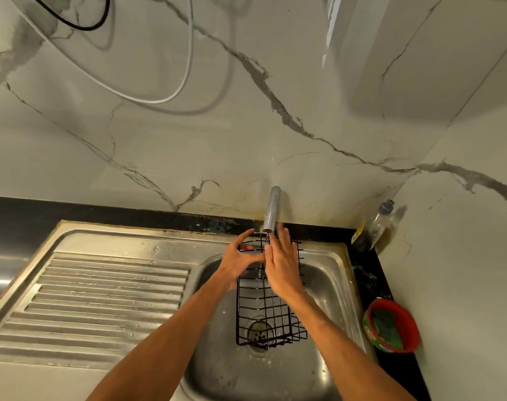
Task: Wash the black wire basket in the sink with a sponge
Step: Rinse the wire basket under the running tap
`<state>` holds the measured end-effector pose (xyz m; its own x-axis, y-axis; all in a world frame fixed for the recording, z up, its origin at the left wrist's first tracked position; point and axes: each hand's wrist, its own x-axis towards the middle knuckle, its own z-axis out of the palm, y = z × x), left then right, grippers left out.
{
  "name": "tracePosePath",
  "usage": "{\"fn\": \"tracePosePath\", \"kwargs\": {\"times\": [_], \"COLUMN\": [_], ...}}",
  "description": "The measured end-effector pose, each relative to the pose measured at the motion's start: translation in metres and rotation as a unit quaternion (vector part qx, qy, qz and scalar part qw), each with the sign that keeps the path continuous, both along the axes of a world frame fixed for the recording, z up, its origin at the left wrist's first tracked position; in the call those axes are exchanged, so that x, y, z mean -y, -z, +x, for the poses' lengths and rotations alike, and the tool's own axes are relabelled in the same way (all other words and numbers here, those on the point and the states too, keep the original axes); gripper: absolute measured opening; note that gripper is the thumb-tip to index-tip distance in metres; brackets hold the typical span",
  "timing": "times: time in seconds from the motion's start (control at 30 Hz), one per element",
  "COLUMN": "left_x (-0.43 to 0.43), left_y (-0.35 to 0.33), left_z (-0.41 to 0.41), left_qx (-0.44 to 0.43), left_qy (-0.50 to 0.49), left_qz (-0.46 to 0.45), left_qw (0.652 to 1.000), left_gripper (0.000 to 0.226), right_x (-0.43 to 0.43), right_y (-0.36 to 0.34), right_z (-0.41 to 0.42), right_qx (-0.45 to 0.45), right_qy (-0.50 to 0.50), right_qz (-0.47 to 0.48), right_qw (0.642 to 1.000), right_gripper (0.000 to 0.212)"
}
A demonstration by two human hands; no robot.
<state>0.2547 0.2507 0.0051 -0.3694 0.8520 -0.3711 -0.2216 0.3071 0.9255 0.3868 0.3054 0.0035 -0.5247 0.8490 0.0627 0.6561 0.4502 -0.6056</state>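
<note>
Black wire basket (271,314) runs toward 6 o'clock from both grips: right grip (284,264) flat-fingered on it, left grip (237,263) spread, hold unclear.

Nothing reads clearly: the green label (372,335) on the red tub (402,316) and the bottle's (381,222) yellow label (358,233), both right of the fingers (284,238), are blurred.

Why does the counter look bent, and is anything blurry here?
Head view: the wide lens bows the black counter; the right hand smears with motion at its fingertips, while the black wire basket is sharp; the red tub is soft; glare streaks the draining board.
</note>
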Motion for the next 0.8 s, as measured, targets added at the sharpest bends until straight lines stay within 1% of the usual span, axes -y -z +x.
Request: {"fn": "tracePosePath", "kwargs": {"times": [0.07,0.17,0.23,0.3,0.33,0.4,0.47,0.53,0.67,0.77,0.8], "left_x": [0.003,0.008,0.008,0.008,0.009,0.010,0.011,0.011,0.016,0.019,0.021], "left_y": [0.000,-0.001,0.003,0.004,0.001,0.001,0.003,0.007,0.007,0.010,0.010], "left_z": [-0.004,-0.009,-0.012,-0.013,-0.012,-0.010,-0.010,-0.011,-0.016,-0.021,-0.022], "left_qx": [0.044,0.093,0.125,0.154,0.165,0.171,0.175,0.175,0.170,0.171,0.163], "left_qy": [-0.015,-0.031,-0.045,-0.060,-0.068,-0.082,-0.090,-0.089,-0.093,-0.091,-0.088], "left_qz": [0.003,-0.008,-0.009,-0.008,-0.009,-0.010,-0.014,-0.016,-0.027,-0.027,-0.028], "left_qw": [0.999,0.995,0.991,0.986,0.984,0.982,0.980,0.980,0.981,0.981,0.982], "left_gripper": [0.099,0.076,0.065,0.058,0.056,0.051,0.051,0.052,0.055,0.063,0.063], "right_x": [-0.004,-0.006,0.002,0.005,0.005,0.009,0.017,0.015,0.013,0.029,0.025], "right_y": [0.003,0.006,0.003,0.002,0.003,0.004,0.006,0.008,0.011,0.013,0.015], "right_z": [-0.001,-0.004,-0.009,-0.009,-0.006,-0.003,-0.001,0.007,0.019,0.024,0.029], "right_qx": [0.002,0.021,0.032,0.042,0.053,0.076,0.100,0.119,0.151,0.151,0.147], "right_qy": [-0.062,-0.085,-0.109,-0.156,-0.167,-0.156,-0.158,-0.174,-0.108,-0.172,-0.183], "right_qz": [-0.004,0.007,0.029,0.062,0.070,0.079,0.104,0.118,0.096,0.129,0.130], "right_qw": [0.998,0.996,0.993,0.985,0.982,0.982,0.977,0.970,0.978,0.965,0.963], "right_gripper": [0.052,0.055,0.061,0.058,0.055,0.055,0.060,0.061,0.057,0.061,0.061]}}
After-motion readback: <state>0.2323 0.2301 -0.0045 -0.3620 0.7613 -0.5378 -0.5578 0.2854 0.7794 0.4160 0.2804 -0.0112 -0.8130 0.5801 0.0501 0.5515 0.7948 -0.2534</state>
